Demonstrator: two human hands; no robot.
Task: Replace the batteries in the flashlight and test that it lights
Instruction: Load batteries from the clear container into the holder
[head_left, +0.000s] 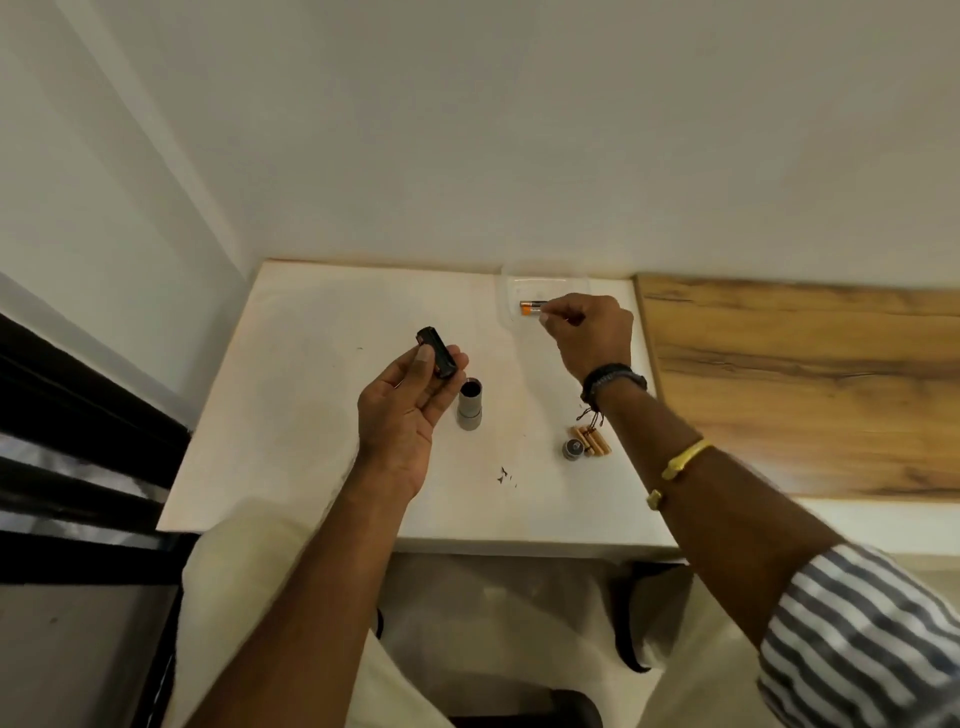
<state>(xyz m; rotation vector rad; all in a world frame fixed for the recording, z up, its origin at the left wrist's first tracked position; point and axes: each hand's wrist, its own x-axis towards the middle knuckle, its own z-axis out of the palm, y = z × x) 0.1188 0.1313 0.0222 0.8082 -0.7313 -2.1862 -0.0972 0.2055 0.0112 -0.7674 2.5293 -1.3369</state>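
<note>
My left hand (410, 405) holds a black battery holder (437, 351) between thumb and fingers, above the white table (311, 415). Just right of it the grey flashlight body (470, 404) stands upright with its open end up. My right hand (589, 330) pinches a small black and orange battery (531, 307) at the far side of the table, over a clear plastic package (511, 291). Under my right wrist lie several gold-coloured batteries (591, 441) side by side, with the flashlight's round end cap (572, 449) touching them on the left.
A wood-grain panel (805, 384) adjoins the table on the right. White walls close the back and left. A dark frame (78, 441) runs along the left. Small dark specks (503, 475) lie on the table near its front edge. My lap is below the table edge.
</note>
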